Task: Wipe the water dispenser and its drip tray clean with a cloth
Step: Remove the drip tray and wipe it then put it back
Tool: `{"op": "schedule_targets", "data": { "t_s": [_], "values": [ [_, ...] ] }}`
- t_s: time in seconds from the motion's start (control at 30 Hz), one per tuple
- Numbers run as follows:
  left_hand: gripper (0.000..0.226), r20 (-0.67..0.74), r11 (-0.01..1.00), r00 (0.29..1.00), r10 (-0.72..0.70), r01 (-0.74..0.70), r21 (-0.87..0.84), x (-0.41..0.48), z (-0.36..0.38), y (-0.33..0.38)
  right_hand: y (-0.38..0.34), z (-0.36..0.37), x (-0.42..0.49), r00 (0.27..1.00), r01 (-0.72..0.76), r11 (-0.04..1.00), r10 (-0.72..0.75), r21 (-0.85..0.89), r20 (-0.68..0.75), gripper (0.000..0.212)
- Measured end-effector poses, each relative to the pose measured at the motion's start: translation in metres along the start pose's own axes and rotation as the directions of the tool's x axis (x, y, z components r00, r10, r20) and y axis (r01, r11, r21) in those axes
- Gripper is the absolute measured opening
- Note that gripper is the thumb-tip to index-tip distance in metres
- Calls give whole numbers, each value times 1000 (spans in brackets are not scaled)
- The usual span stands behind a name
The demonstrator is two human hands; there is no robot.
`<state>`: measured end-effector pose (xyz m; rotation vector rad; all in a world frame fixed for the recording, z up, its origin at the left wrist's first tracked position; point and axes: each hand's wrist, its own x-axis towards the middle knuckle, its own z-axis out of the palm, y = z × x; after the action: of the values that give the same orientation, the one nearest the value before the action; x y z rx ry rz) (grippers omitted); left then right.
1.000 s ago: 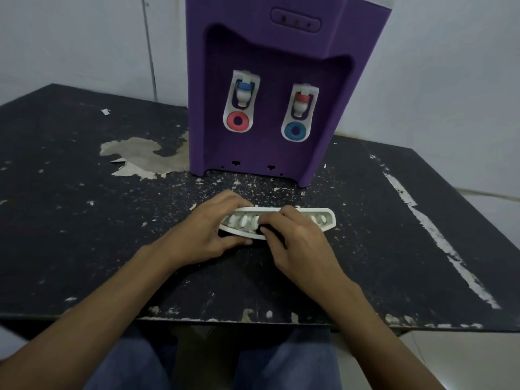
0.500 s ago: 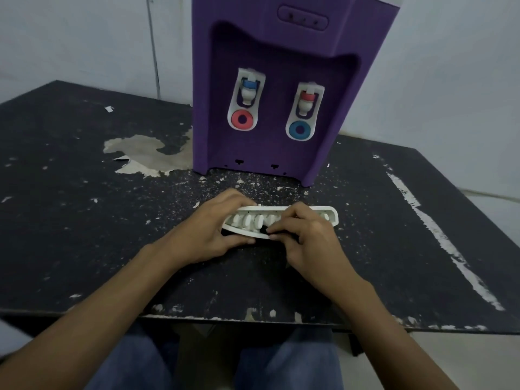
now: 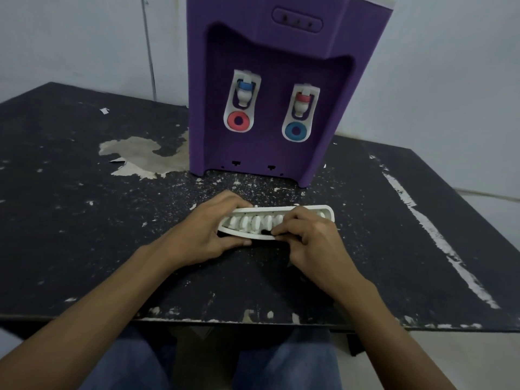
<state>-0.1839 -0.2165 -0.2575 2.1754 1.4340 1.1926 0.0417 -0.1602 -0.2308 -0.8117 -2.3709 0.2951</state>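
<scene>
Head view: the left hand [image 3: 209, 229] grips the drip tray's [image 3: 254, 222] left end. The right hand [image 3: 312, 237] pinches its near rim over a dark scrap [image 3: 264, 233], perhaps the cloth. Best to steady that end and wipe lengthwise, slot by slot. The tray lies on the bench [image 3: 84, 206] near the water dispenser's [image 3: 270, 80] front, long axis left to right, slotted face up.

water dispenser [image 3: 270, 80]: purple plastic, matt, finely textured skin | taps [image 3: 244, 94]: white plastic, smooth, slight sheen | drip tray [image 3: 323, 213]: white plastic, smooth, moulded grille | table [image 3: 84, 220]: black matt coating, rough, chipped and peeling to pale patches, worn along the near edge | wall [image 3: 70, 38]: pale, flat painted finish | trousers [image 3: 126, 364]: blue denim-like cloth
</scene>
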Motion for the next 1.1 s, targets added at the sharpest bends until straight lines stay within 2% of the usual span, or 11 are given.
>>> {"op": "schedule_targets", "data": {
  "t_s": [0.27, 0.43, 0.53, 0.67, 0.77, 1.0, 1.1],
  "values": [
    [51, -1, 1000, 1000, -13, 13, -7, 1, 1, 0, -14, 13, 6, 994, 104, 994, -104, 21, 19, 25],
    [52, 2, 1000, 1000, -7, 7, -16, 0, -1, -3, 8, -11, -3, 996, 54, 995, -48, -79, 80, 32],
    [52, 3, 1000, 1000, -6, 6, -17, 0, 0, -4, 19, -22, -7, 1000, 10, 994, -7, -111, 28, 28],
    [53, -2, 1000, 1000, -10, 10, -5, 0, 0, -4, 21, -29, -11, 991, -82, 997, 83, 10, -103, 21],
    [55, 4, 1000, 1000, -25, 25, 12, 0, 1, -4, 14, -29, -14, 984, -84, 991, 98, 101, -149, 20],
    [53, 1, 999, 999, -37, 37, 23, 1, 3, -1, -16, -2, -2, 993, 16, 977, 9, 215, -117, 15],
    [50, -1, 1000, 1000, -21, 21, 12, 1, 3, 0, -23, 11, 3, 996, 55, 976, -38, 212, -82, 14]
  ]
}}
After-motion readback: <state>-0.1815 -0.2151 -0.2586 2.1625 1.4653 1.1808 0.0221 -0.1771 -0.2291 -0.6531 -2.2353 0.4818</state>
